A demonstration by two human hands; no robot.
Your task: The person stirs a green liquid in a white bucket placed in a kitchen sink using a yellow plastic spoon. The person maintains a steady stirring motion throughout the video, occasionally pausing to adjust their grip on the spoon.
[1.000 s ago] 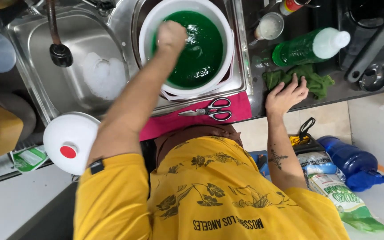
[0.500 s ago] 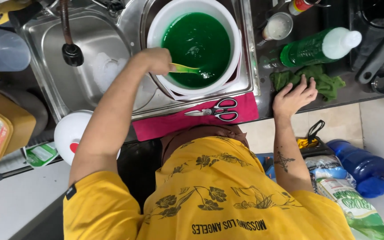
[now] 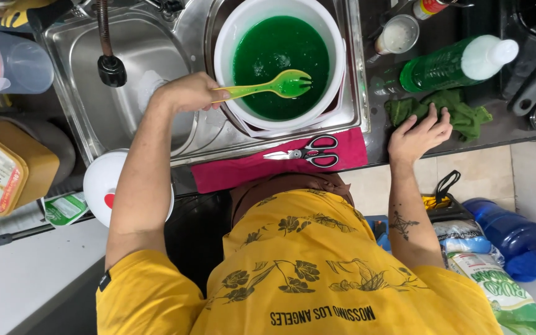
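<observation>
A white bucket [image 3: 224,56] stands in the right sink basin, filled with dark green liquid [image 3: 280,49]. My left hand [image 3: 184,93] is at the bucket's left rim, gripping the handle of a light green fork-tipped spoon [image 3: 274,87]. The spoon's head is held level over the liquid. My right hand [image 3: 420,133] rests flat on a crumpled green cloth [image 3: 466,115] on the dark counter to the right of the sink.
Scissors [image 3: 308,151] lie on a pink towel [image 3: 231,174] at the sink's front edge. The left steel basin [image 3: 94,93] has a black spray head [image 3: 111,68] over it. A green bottle [image 3: 448,65], a small cup [image 3: 398,34], a white lid [image 3: 97,180] and a yellow tub [image 3: 7,164] surround the sink.
My left hand has drawn back from inside the bucket to its left rim, bringing the green spoon up out of the liquid. My right hand stays on the cloth.
</observation>
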